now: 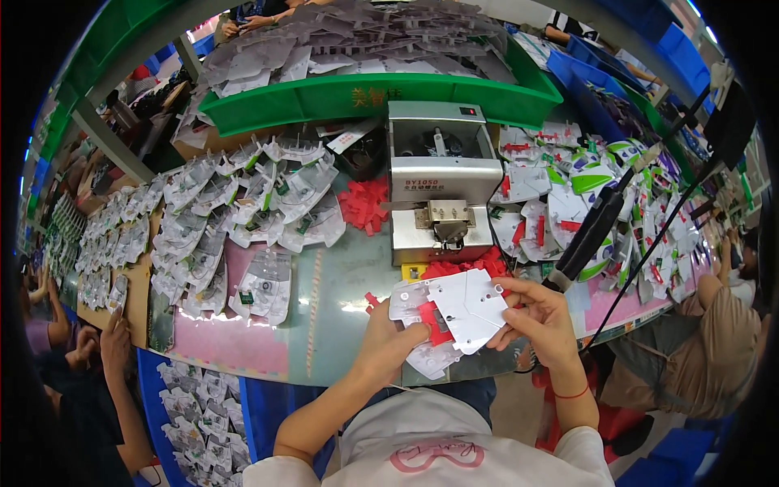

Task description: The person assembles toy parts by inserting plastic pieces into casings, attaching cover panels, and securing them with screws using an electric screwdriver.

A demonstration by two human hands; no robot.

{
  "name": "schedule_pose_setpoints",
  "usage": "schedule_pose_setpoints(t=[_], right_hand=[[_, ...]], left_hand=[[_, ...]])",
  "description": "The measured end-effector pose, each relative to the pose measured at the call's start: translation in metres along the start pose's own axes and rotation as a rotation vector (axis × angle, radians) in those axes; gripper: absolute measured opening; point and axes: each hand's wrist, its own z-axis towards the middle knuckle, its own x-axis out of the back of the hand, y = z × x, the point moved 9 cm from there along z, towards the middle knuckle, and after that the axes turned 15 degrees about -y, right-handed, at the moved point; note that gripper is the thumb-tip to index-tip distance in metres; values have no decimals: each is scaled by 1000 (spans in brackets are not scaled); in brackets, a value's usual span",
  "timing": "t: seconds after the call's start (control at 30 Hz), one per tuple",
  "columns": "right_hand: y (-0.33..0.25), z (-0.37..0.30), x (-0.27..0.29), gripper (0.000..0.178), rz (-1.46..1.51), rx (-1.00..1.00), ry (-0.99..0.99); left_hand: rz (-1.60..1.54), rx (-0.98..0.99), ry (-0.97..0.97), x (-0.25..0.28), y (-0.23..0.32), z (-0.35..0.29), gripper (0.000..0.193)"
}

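Pinching the right edge of a white plate [473, 312], the right hand [542, 321] has its fingers and thumb drawn close together in the head view. The left hand [388, 341] is closed on the left side of a clear plastic shell [430, 361], its thumb pressed over a red piece [439, 323]. Both parts sit in front of the person, over the near edge of the table [324, 341].

What matters is how they lie: the plate overlaps the shell from the right, so the shell shows only along its left and lower sides — the red piece lies between, at the plate's left edge. The plate's longer way seems to run up and down the picture, slightly tilted. The right hand is nearer the plate, the left nearer the shell. Whether the two sit flush — I cannot tell. Just beyond stands a grey metal machine [439, 185].
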Motion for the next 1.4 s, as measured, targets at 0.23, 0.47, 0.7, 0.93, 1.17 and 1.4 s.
schedule_pose_setpoints(t=[0.23, 0.47, 0.7, 0.93, 1.17, 1.4], right_hand=[[-64, -14, -12, 35, -1003, 289, 118], [-69, -15, -41, 28, -1482, 434, -104], [-75, -28, -41, 26, -1433, 553, -31], [-74, -28, -43, 25, -1406, 577, -1], [-74, -30, -46, 24, -1403, 609, 3], [-69, -29, -49, 25, -1461, 622, -39]], left_hand=[[60, 89, -36, -12, 5, 1, 41], [94, 129, -120, -34, 13, 5, 41], [50, 137, -177, -34, 11, 8, 37], [56, 176, -213, -35, 9, 7, 32], [17, 167, -239, -39, 10, 7, 30], [43, 143, -269, -40, 12, 7, 30]])
